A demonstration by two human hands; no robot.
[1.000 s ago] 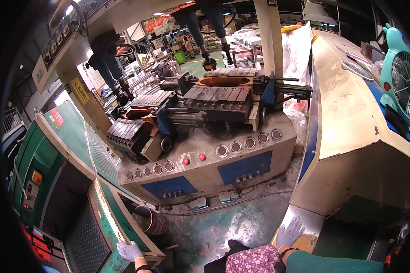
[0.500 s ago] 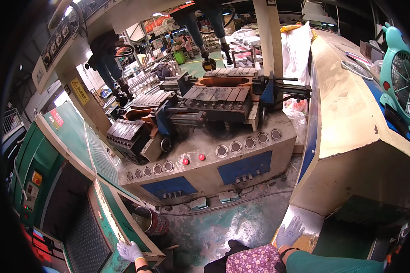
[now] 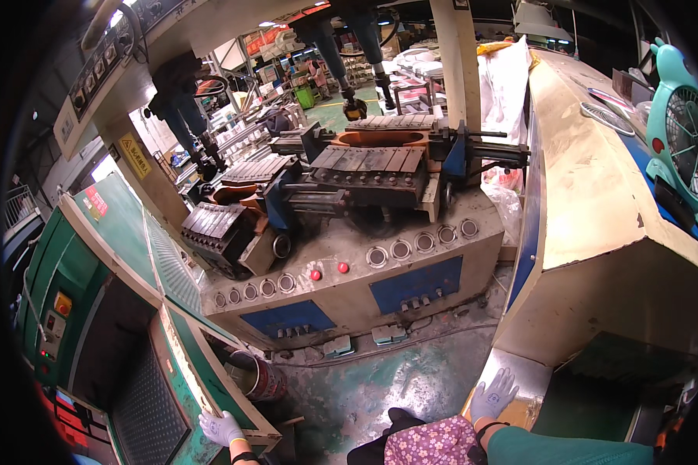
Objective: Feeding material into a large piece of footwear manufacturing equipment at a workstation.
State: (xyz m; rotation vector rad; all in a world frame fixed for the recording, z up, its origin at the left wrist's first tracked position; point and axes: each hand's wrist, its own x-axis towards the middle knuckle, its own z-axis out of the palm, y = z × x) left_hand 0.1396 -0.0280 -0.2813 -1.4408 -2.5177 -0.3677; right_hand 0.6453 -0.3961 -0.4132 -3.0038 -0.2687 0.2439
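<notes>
Worn green workshop floor (image 3: 395,387) runs below a grey machine console (image 3: 349,287) with round buttons and blue panels, dark ridged clamps (image 3: 372,167) mounted above it. At lower left, the gloved left hand (image 3: 222,427) rests on the edge of a green cabinet (image 3: 186,364), fingers curled loosely over its rim, beside a round metal can (image 3: 254,376). At lower right, the gloved right hand (image 3: 492,396) lies flat with fingers spread and grasping nothing on a beige bench corner (image 3: 520,372); a teal fan (image 3: 686,143) stands far right.

The stained green floor (image 3: 380,387) carried it all: a tin can (image 3: 254,376) stood on it just beyond the left fingers (image 3: 213,425), and grey foot pedals (image 3: 364,339) lay well ahead of the right fingers (image 3: 498,386), against the machine base (image 3: 349,291).
</notes>
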